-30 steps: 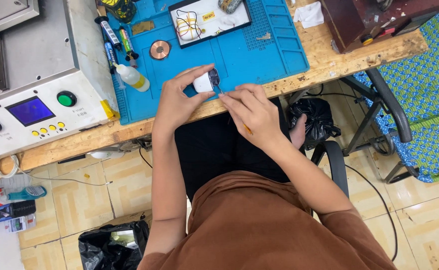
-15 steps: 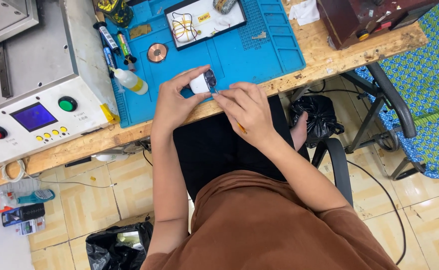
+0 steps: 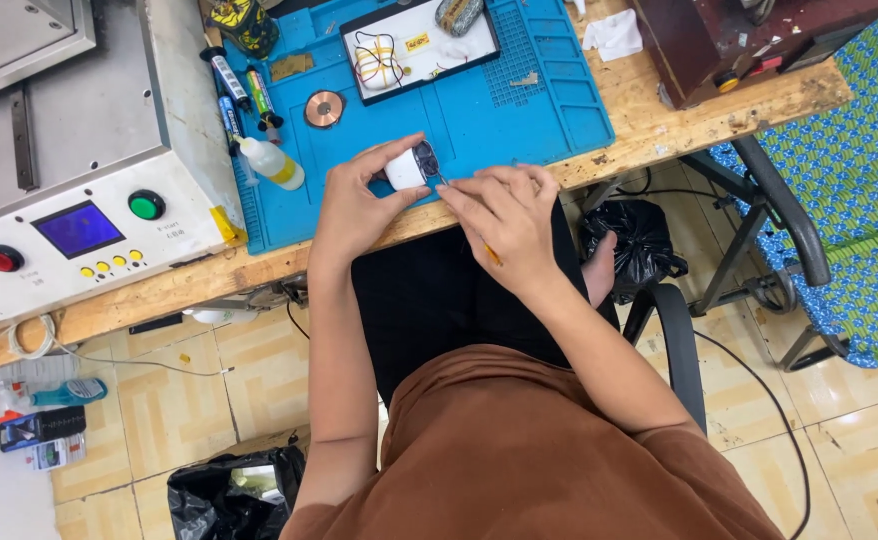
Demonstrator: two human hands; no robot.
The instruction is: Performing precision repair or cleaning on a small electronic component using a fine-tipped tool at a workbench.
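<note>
My left hand (image 3: 354, 203) grips a small white rounded device (image 3: 408, 166) with a dark open face, held just above the front edge of the blue work mat (image 3: 519, 110). My right hand (image 3: 504, 215) is closed on a thin tool with an orange handle (image 3: 492, 255); the tool's tip touches the device's open side. Both hands hover over the wooden bench edge (image 3: 659, 125), close together.
A white machine with a blue screen, green and red buttons (image 3: 79, 225) fills the bench's left. On the mat lie a copper coil (image 3: 324, 108), a small squeeze bottle (image 3: 274, 163), pens and a tray with wires (image 3: 414, 50). Black bags sit on the floor; a folding chair (image 3: 829, 200) stands right.
The view has shifted slightly; both hands stay together on the device, with the right hand's tool kept at its open side.
</note>
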